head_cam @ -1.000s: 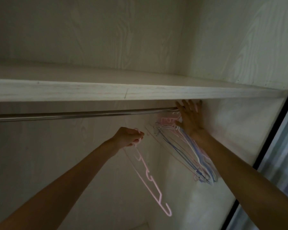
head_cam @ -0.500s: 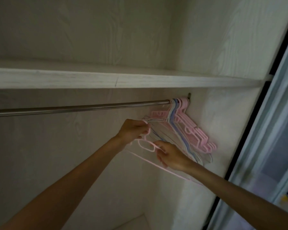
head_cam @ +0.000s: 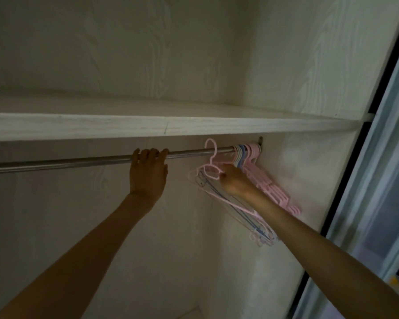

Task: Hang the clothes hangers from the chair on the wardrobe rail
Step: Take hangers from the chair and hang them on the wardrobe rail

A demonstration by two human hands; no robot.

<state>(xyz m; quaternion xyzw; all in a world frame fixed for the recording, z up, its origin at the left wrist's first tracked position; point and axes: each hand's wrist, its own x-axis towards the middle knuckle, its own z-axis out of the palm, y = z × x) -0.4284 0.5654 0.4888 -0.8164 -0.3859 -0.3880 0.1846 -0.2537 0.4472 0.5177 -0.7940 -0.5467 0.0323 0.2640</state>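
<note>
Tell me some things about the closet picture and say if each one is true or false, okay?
1. The left hand grips the rail. True.
2. The right hand holds a green hanger. False: it holds a pink hanger, whose hook is at the rail.
3. A bunch of hangers already hangs at the rail's right end, by the wall. True.
4. The hanging hangers are all one colour. False: pink, blue and white hooks show.
5. The rail sits above the shelf. False: the rail runs just under the shelf.
</note>
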